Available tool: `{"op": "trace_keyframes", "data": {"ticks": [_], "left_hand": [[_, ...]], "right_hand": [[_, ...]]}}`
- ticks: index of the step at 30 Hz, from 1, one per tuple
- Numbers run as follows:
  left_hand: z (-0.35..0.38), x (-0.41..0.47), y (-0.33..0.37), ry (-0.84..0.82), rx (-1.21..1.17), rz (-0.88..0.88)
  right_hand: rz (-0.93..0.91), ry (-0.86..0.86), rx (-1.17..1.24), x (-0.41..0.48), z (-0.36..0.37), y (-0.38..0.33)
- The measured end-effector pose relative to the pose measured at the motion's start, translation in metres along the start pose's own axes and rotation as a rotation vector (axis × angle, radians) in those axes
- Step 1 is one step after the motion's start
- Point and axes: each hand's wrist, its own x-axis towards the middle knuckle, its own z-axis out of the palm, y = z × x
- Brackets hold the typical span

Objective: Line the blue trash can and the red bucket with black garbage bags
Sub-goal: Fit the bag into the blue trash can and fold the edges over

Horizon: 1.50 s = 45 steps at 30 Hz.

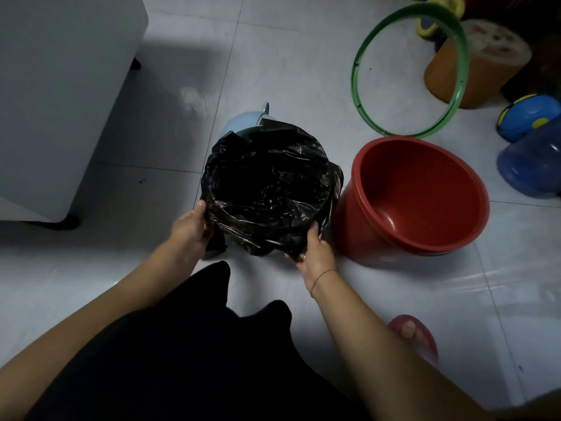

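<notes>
Where bag overhangs, both hands (256, 238) gripping.

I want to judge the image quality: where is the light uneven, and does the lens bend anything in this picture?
Head view: dim overall, darkest at the lower left; glare on the floor tiles at right; shadow beside the white cabinet. The black bag interior loses detail. Wide-angle lens curves the tile lines and stretches the forearms; the green hoop looks slightly soft.

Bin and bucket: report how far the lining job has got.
Done: a black bag is opened inside the blue bin. In hand: the left hand and right hand grip the bag's overhang at the near rim. Left: the red bucket has no bag.
</notes>
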Motion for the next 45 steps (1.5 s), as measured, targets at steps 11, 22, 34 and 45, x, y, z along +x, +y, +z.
{"op": "trace_keyframes", "data": {"ticks": [11,22,34,45], "left_hand": [[0.024,-0.017,0.034,-0.133,0.337,0.463],[0.031,-0.004,0.033,-0.068,0.351,0.473],[0.067,0.010,0.078,-0.128,0.449,0.509],[0.086,0.032,0.091,-0.103,0.417,0.432]], "right_hand": [[-0.343,0.204,-0.386,0.021,-0.018,-0.042],[-0.200,0.283,-0.303,0.057,-0.013,-0.036],[-0.574,0.087,-0.637,0.051,0.029,-0.099],[-0.619,-0.123,-0.845,0.115,0.094,-0.166]]}}
